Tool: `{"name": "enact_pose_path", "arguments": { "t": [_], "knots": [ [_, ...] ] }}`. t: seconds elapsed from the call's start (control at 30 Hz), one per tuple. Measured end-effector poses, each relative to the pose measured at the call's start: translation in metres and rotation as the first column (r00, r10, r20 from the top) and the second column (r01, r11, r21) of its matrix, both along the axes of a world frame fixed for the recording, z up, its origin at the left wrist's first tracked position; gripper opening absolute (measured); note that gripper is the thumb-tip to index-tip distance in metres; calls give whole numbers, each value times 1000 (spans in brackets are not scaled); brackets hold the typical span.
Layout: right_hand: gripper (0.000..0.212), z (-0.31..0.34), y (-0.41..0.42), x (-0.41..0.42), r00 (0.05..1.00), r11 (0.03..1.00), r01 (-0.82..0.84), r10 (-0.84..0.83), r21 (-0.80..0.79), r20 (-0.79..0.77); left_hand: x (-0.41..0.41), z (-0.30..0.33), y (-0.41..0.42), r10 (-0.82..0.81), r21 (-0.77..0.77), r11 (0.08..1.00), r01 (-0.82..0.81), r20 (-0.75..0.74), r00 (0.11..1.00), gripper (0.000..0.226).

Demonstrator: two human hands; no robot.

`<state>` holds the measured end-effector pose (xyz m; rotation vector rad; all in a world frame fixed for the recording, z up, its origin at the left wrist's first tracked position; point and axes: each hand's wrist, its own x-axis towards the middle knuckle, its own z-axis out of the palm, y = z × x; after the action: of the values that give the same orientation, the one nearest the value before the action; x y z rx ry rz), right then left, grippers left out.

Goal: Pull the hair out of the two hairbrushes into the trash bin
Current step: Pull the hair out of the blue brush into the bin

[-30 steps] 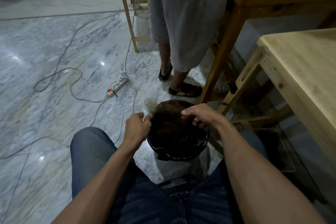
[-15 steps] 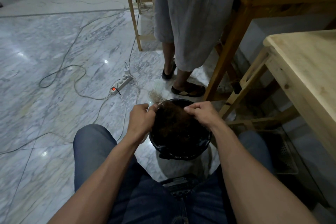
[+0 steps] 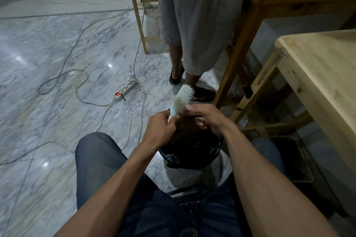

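Observation:
A pale mint hairbrush (image 3: 184,95) points up and away over the trash bin (image 3: 189,162), which is lined with a black bag and holds a dark mass of hair. My left hand (image 3: 159,131) grips the brush's handle at its lower end. Light tangled hair (image 3: 179,105) sits in the lower bristles. My right hand (image 3: 210,119) is right beside it, with curled fingers and fingertips pinching at that hair. No second brush is in view.
Another person stands just beyond the bin, with a sandalled foot (image 3: 202,96) close to it. A power strip (image 3: 125,90) and cables lie on the marble floor at left. A wooden table (image 3: 317,75) and stool legs (image 3: 235,59) stand at right, and a dark tray (image 3: 292,159) lies on the floor.
The brush has risen from the bin's rim and now points up with its bristles showing. My right hand moved from over the bin up to the bristles.

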<state>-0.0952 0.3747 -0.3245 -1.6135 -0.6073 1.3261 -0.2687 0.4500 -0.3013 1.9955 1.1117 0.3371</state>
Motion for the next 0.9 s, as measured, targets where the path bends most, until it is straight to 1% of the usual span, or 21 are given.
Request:
{"name": "enact_pose_path", "arguments": {
  "t": [0.03, 0.07, 0.1, 0.13, 0.2, 0.27, 0.33, 0.37, 0.43, 0.47, 0.5, 0.53, 0.6, 0.63, 0.7, 0.73, 0.8, 0.83, 0.9],
  "knots": [
    [36, -1, -1, -3, 999, 1000, -11, 11, -11, 45, -1, 1, 1, -21, -18, 1000, 20, -15, 1000, 35],
    [26, -3, -2, -4, 997, 1000, 14, -13, -22, 81, -2, 1, 4, -43, -61, 997, 41, -27, 999, 23],
    [20, -6, -3, -3, 994, 998, 60, -58, -20, 98, -5, 1, 6, -58, -114, 992, 54, -34, 998, 15],
    [18, -10, -5, -1, 990, 994, 112, -111, -2, 89, -7, -1, 9, -61, -165, 985, 54, -39, 997, 13],
    [18, -16, -8, 6, 979, 980, 195, -197, 33, 53, -12, -6, 12, -17, -224, 975, 3, -61, 998, 16],
    [19, -18, -12, 13, 970, 971, 236, -238, 41, 55, -15, -10, 15, 84, -252, 963, -93, -47, 995, 23],
    [20, -19, -18, 19, 963, 967, 252, -253, 19, 91, -16, -11, 17, 141, -274, 951, -144, -28, 990, 23],
    [21, -19, -20, 21, 963, 972, 234, -229, -20, 140, -15, -9, 18, 136, -274, 952, -138, -28, 990, 20],
    [18, -17, -21, 20, 959, 978, 140, -96, -153, 265, -13, -5, 16, 100, -246, 964, -104, -32, 995, 18],
    [17, -15, -20, 17, 958, 973, 102, -40, -207, 284, -11, -2, 14, 74, -218, 973, -78, -28, 997, 16],
    [21, -15, -17, 15, 963, 970, 92, -29, -224, 267, -8, -1, 12, 45, -181, 982, -49, -28, 999, 14],
    [29, -15, -15, 13, 972, 973, 113, -67, -202, 225, -6, -1, 10, 18, -144, 989, -23, -34, 999, 13],
    [42, -12, -9, 8, 976, 975, 197, -186, -103, 110, -3, 0, 4, -18, -70, 997, 14, -63, 998, 15],
    [47, -10, -7, 7, 976, 975, 212, -208, -62, 57, -2, -1, 2, -31, -28, 999, 29, -74, 997, 17],
    [55, -7, -3, 3, 985, 985, 173, -173, -22, 9, -2, -6, -1, -62, 37, 997, 65, -88, 994, 6],
    [54, -5, -1, 1, 989, 989, 146, -146, -10, 24, -1, -6, -2, -69, 66, 995, 75, -87, 994, 4],
    [40, -5, 3, -5, 987, 993, 121, -122, 13, 101, 0, -7, -6, -92, 121, 987, 105, -104, 990, 11],
    [33, -6, 4, -6, 983, 991, 132, -134, 28, 125, 1, -8, -7, -97, 138, 984, 111, -104, 990, 10],
    [29, -7, 5, -7, 971, 979, 197, -202, 57, 128, -1, -7, -7, -70, 147, 986, 85, -108, 992, 7]
  ]
}}
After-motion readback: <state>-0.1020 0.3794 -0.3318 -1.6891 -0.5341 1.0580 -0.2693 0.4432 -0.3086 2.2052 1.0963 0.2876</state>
